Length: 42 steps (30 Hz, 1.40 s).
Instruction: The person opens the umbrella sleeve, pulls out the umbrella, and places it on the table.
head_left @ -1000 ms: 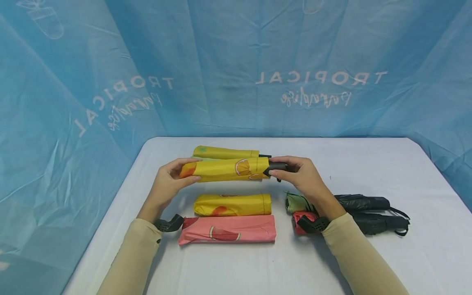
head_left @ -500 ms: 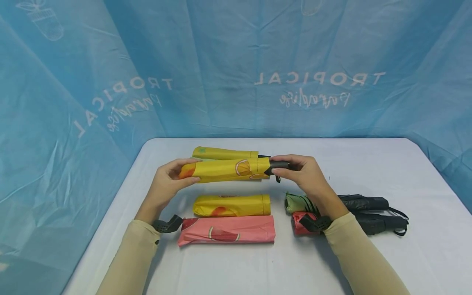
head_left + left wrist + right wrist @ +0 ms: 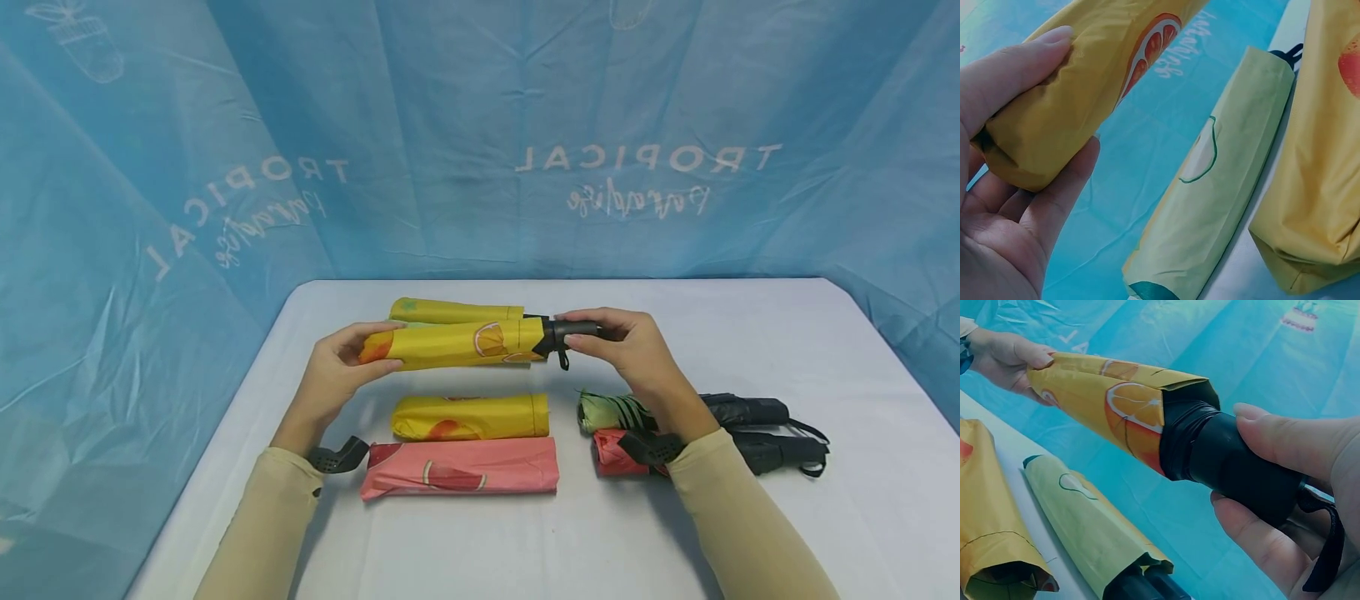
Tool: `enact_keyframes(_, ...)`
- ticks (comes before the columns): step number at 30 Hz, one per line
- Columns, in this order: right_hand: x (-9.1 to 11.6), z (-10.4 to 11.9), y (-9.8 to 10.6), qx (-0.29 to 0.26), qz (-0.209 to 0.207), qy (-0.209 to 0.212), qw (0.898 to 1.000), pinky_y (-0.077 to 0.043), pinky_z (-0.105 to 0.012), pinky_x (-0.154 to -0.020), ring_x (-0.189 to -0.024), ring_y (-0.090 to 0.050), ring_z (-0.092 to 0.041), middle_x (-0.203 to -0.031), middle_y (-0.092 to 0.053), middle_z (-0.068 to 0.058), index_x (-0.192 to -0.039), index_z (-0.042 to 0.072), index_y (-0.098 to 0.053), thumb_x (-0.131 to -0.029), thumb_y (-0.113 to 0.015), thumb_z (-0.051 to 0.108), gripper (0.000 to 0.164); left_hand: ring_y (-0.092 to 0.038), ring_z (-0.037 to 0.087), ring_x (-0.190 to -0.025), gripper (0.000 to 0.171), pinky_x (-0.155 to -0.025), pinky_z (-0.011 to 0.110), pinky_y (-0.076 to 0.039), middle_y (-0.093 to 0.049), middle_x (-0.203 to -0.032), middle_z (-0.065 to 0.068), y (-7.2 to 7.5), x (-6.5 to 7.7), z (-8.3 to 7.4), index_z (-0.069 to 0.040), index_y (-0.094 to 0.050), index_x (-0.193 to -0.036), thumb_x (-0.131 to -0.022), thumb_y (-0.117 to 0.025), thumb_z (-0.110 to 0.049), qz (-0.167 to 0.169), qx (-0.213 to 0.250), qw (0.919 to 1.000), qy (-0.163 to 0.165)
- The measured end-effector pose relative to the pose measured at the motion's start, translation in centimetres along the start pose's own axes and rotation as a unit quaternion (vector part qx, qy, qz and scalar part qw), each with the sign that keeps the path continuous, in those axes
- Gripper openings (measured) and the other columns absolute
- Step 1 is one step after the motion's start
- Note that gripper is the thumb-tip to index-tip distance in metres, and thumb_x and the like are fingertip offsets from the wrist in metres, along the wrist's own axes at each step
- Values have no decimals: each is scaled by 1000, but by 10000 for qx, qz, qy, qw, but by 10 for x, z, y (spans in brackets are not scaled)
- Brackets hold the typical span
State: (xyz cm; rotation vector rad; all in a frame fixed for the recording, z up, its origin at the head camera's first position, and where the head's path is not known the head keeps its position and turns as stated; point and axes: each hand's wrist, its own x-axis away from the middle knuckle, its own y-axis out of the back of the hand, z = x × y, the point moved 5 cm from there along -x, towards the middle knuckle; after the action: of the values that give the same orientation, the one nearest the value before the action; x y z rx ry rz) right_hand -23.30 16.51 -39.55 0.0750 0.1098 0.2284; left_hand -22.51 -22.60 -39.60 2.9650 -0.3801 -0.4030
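A yellow umbrella sleeve (image 3: 442, 346) printed with orange slices is held above the table. Its closed end is pinched between the thumb and fingers of my left hand (image 3: 337, 367). From the open end sticks a black umbrella handle (image 3: 1235, 450), gripped by my right hand (image 3: 630, 337); a dark band of the folded umbrella shows between handle and sleeve rim. A strap (image 3: 1329, 550) hangs off the handle. Just behind lie a light green sleeve (image 3: 1229, 169) and a yellow-green sleeve (image 3: 457, 312), with black handle ends (image 3: 1147, 584) poking out on the right.
Nearer on the white table (image 3: 465, 542) lie a yellow sleeve (image 3: 480, 418) and a pink watermelon sleeve (image 3: 465, 467). A green folded umbrella (image 3: 611, 412) and a red one (image 3: 617, 454) lie at the right, partly under my right forearm. Blue curtains (image 3: 465, 217) hang behind and left.
My right hand has moved right with the handle, so more of the black umbrella shows outside the sleeve. My left hand and the sleeve have shifted only slightly left.
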Motion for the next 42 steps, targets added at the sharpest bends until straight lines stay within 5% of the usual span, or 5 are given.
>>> enact_keyframes(20,-1,6,10,-110,-79,242,9996,-58,-33,-88,-113,-62,-30,-127,-69,-8,-126,6,-72,-90,-82,20,40,-62,27,-107,47,-90,29,-58,-62,-130,14,4,0,7,-5,-65,-134,-89,-79,-3,-83,-56,9999,-39)
enact_keyframes(42,5,5,29,-206,-188,484,9984,-59,-32,-88,-115,-59,-31,-128,-67,-10,-128,1,-70,-93,-78,13,38,-63,25,-105,46,-89,28,-58,-64,-127,13,9,0,10,-3,-65,-133,-89,-79,-4,-292,-194,9994,61)
